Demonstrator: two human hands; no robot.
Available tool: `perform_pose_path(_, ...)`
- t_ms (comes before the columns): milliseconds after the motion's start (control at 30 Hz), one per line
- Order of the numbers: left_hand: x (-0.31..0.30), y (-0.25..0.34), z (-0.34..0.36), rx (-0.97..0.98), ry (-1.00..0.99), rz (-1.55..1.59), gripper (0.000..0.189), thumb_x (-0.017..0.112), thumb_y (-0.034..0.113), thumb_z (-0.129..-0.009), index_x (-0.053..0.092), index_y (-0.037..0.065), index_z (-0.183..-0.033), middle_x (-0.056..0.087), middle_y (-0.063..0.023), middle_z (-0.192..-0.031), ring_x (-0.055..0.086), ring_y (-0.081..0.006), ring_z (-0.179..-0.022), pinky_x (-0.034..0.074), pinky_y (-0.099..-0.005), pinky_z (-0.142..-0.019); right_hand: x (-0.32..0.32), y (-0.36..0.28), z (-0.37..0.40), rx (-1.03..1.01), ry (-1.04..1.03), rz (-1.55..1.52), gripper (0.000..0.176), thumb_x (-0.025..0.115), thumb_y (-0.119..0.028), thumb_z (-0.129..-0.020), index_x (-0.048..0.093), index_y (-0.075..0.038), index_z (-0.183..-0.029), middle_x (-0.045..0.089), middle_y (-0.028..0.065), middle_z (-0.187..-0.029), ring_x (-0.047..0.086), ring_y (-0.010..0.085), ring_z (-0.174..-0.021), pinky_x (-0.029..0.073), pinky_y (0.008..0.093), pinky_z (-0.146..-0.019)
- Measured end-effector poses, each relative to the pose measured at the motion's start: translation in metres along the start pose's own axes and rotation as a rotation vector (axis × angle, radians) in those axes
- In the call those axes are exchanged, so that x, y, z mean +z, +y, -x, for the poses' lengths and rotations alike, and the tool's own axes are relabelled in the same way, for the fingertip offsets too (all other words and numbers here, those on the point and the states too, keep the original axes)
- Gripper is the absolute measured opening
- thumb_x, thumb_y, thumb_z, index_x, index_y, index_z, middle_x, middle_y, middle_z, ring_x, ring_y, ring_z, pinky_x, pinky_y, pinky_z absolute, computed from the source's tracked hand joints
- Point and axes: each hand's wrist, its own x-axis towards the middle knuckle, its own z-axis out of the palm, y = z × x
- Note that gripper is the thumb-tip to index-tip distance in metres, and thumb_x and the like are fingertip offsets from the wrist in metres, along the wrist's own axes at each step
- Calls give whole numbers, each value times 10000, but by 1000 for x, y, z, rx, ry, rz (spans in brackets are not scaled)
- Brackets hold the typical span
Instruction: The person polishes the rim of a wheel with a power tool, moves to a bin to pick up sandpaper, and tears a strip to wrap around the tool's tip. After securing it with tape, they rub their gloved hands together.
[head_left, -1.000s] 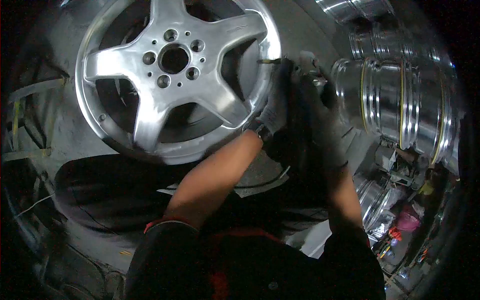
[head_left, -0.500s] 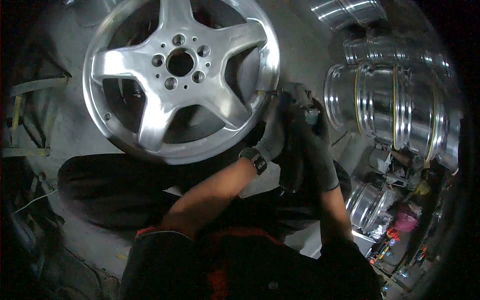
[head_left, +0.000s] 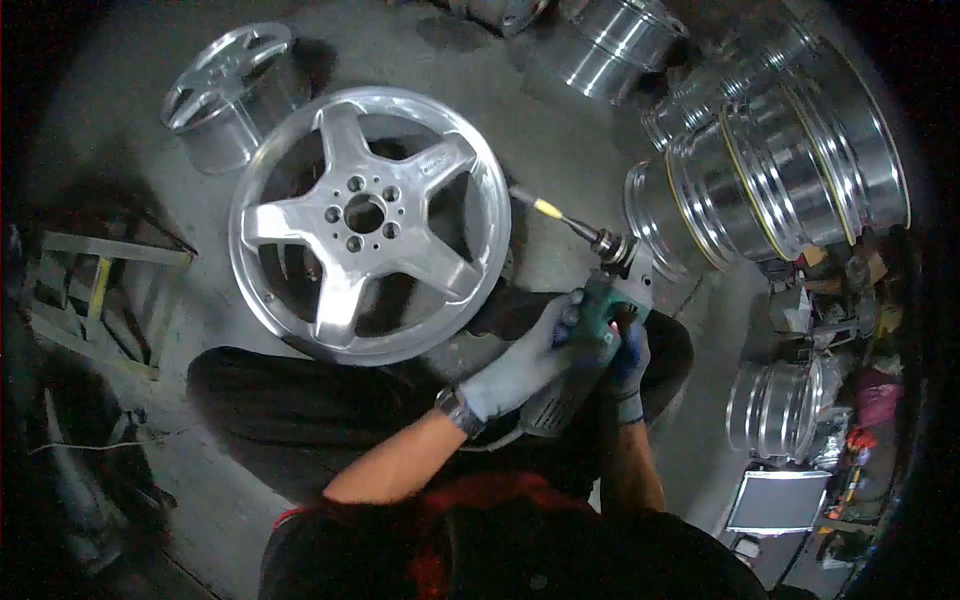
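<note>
A polished five-spoke alloy wheel [head_left: 370, 222] lies face up on the grey floor in front of me, resting against my dark-trousered leg. My left hand [head_left: 522, 362], in a grey glove with a wristwatch, and my right hand [head_left: 627, 356], in a dark blue glove, both grip a green-bodied die grinder [head_left: 590, 320]. Its long shaft with a yellow band and small tip [head_left: 545, 208] points up and left, off the wheel, a short way from the wheel's right rim.
A row of shiny wheel barrels [head_left: 770, 170] lies at the right, with more rims at the top [head_left: 610, 40] and lower right [head_left: 785, 408]. Another spoked wheel [head_left: 230, 90] sits at the upper left. A wooden frame [head_left: 95, 290] lies at the left; clutter fills the right edge.
The grinder's tip has come away from the wheel's right rim. Both hands pulled back toward me with the tool, and the view now takes in more of the floor.
</note>
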Motion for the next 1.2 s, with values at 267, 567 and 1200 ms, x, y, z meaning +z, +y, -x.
perform_pose_path(267,18,23,60,-65,-43,-522,710,825,339,-853,512,-1,-1392,612,-173,-1250,595,-250,-1165,448,-378,-1049,16,16,-9,80,-441,-548,897,598,-673,-909,436,-13,-1496,564,202,-1391,611,367,-1182,526,506,-1005)
perform_pose_path(567,22,12,77,41,335,-1014,753,792,483,-818,520,12,-1339,672,-275,-1119,676,-404,-1058,535,-454,-929,36,-12,7,88,-335,-206,722,530,-559,-1018,411,-27,-1491,582,155,-1354,600,321,-1225,489,502,-1055)
perform_pose_path(1200,11,37,117,380,937,-1008,843,823,317,-739,426,-40,-1392,593,-291,-1228,594,-438,-1180,497,-485,-1008,149,15,-1,-22,-582,-14,537,649,-140,-957,506,3,-1454,632,125,-1310,620,238,-1208,510,398,-1025)
